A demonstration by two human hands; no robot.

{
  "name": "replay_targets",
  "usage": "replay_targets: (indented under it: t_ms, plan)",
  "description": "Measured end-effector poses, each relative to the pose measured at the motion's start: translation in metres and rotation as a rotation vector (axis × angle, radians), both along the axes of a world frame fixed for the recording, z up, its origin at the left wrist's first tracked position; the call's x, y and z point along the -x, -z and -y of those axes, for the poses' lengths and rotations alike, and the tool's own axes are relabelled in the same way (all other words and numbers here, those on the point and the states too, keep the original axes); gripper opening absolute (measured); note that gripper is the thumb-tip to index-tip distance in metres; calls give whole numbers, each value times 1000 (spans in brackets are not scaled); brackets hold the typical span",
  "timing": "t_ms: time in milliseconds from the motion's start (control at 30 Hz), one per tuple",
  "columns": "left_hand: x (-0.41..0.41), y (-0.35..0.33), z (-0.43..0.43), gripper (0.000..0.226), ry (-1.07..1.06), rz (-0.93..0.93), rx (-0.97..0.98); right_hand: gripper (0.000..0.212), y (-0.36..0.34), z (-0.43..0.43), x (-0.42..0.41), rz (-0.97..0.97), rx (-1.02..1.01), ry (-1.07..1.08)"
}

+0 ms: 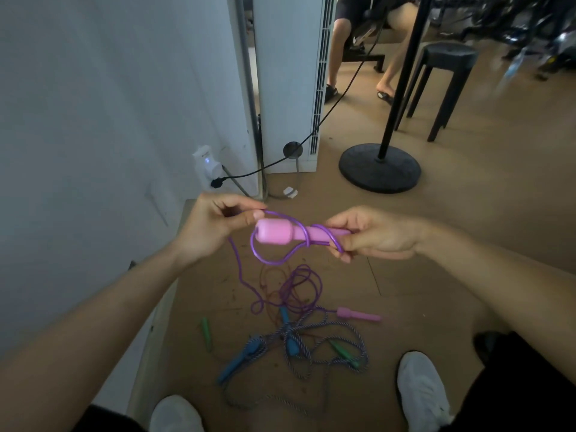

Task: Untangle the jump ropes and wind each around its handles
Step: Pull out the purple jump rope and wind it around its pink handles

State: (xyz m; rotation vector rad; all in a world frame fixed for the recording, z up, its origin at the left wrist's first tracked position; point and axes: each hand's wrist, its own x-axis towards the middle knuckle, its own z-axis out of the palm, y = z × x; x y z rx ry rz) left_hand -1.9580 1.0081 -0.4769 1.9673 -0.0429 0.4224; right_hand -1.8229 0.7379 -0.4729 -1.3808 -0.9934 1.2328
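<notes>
your right hand [374,233] pinches the thin end of the pink handle [290,233], which lies left-right with its fat end by your left hand [215,226], whose fingers nip the purple rope [274,260] looped round it.

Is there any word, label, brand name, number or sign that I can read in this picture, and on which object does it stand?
None can be read.
The white wall plug: it shows only a small blue light, with no legible print.
The pink handle held in the right hand: plain, no marking visible.
The second pink handle, the blue handles and the green handles on the floor: too blurred to tell.
</notes>
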Motion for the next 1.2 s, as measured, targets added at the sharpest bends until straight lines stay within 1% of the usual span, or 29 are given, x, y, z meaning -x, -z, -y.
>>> replay_targets:
  t_ms: [67, 133, 233, 300, 333, 367, 433, 467, 500, 533, 600, 633, 667, 733, 800, 833, 900, 967, 1000, 1067, 1133, 1167, 1200]
  plan:
    - [-1, 9, 2, 17, 14, 6, 34, 17, 0, -2, -2, -123, -84, 62]
    - [-2, 21, 4, 24, 8, -14, 40, 17, 2, -5, -3, -199, -150, 167]
    - [1, 39, 13, 34, -10, -100, 82, 18, 6, -9, -3, -328, -194, 438]
    - [5, 50, 21, 31, 29, -198, -13, 23, 10, -11, -7, -340, -204, 635]
    - [8, 52, 26, 29, 58, -246, -90, 24, 11, -12, -9, -296, -200, 723]
    - [11, 53, 31, 26, 105, -276, -144, 25, 12, -12, -11, -196, -181, 802]
    - [13, 46, 37, 14, 188, -228, -355, 24, 15, -10, -13, 156, -115, 892]
    - [12, 41, 40, 21, 209, -170, -494, 23, 16, -8, -14, 340, -81, 887]
    - [12, 35, 43, 25, 224, -112, -589, 23, 16, -7, -15, 503, -46, 843]
    - [12, 27, 45, 23, 231, -68, -619, 22, 16, -5, -16, 651, -10, 771]
    - [11, 14, 45, 18, 203, 8, -552, 23, 16, -4, -15, 888, 63, 592]
    - [10, 9, 41, 18, 162, 26, -482, 23, 15, -4, -14, 953, 95, 508]
    - [8, 5, 37, 16, 107, 30, -410, 23, 14, -3, -13, 969, 115, 430]
    - [2, -1, 28, 13, -1, 28, -304, 26, 10, -1, -10, 876, 138, 266]
    - [-4, -2, 20, 12, -51, 17, -234, 34, 4, 2, -8, 720, 157, 100]
    - [-6, 0, 18, 11, -54, 9, -184, 36, 1, 5, -9, 625, 144, 36]
    - [-10, 6, 14, 8, -27, -8, -60, 39, -3, 9, -12, 371, 80, 5]
    - [-12, 14, 10, 6, 7, -26, 9, 38, -6, 12, -14, 85, 7, 42]
    - [-12, 19, 10, 8, 22, -45, 37, 38, -7, 12, -15, -11, -30, 73]
    - [-10, 30, 15, 20, 25, -97, 77, 38, -5, 9, -15, -130, -103, 194]
    - [-7, 38, 23, 26, 32, -143, 47, 34, -2, 4, -12, -242, -131, 403]
    - [-5, 41, 28, 31, 53, -172, 8, 33, 0, 1, -10, -258, -132, 507]
    - [-3, 43, 33, 36, 86, -208, -39, 32, 4, -2, -8, -228, -130, 593]
